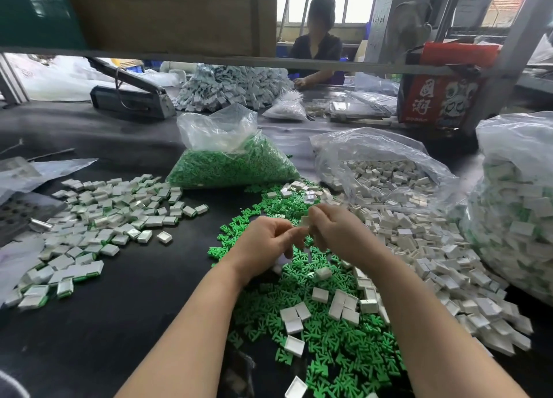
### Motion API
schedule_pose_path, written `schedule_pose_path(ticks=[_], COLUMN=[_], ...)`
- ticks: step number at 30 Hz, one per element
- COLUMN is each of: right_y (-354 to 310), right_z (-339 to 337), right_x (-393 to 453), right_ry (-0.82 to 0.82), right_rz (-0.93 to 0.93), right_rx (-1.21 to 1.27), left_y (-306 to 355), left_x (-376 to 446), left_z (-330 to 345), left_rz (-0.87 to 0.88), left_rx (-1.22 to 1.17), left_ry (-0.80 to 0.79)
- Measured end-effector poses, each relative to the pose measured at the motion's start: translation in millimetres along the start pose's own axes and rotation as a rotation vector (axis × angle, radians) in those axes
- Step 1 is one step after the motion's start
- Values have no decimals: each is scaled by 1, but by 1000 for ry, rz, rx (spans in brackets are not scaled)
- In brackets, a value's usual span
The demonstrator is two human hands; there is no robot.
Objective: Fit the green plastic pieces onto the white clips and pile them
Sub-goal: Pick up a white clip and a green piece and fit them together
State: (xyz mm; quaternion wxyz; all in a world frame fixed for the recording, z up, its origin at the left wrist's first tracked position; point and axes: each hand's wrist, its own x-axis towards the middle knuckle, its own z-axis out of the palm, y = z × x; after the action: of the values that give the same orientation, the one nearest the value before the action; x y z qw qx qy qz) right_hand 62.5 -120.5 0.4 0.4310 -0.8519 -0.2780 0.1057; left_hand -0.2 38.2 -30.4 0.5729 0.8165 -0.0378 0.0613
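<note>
My left hand (263, 242) and my right hand (338, 230) meet above a spread of loose green plastic pieces (329, 337) on the black table. Between their fingertips they pinch one small white clip (304, 221); whether a green piece is on it is hidden by the fingers. Loose white clips (419, 248) lie heaped to the right. To the left lies a pile of finished white clips with green edges (98, 227).
A clear bag of green pieces (233, 164) stands behind the hands. Open bags of white clips (386, 173) and of finished parts (517, 206) sit on the right. A dark machine (131, 98) and another person (317, 44) are across the table.
</note>
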Motion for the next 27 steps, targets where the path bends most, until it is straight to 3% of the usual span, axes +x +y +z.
schedule_pose_path(ticks=[4, 9, 12, 18, 27], right_y=[-1, -4, -4, 0, 3], right_z=[-5, 0, 2, -2, 1], right_x=[-3, -3, -2, 0, 2], right_ry=[-117, -101, -80, -46, -47], right_rz=[24, -14, -24, 19, -57], right_rx=[78, 170, 144, 408, 211], left_y=[1, 4, 5, 9, 4], left_x=[3, 1, 1, -2, 0], left_z=[-4, 5, 10, 5, 5], left_rz=[39, -16, -9, 15, -2], left_rx=[-122, -135, -112, -231, -199], left_ry=[151, -80, -66, 9, -38])
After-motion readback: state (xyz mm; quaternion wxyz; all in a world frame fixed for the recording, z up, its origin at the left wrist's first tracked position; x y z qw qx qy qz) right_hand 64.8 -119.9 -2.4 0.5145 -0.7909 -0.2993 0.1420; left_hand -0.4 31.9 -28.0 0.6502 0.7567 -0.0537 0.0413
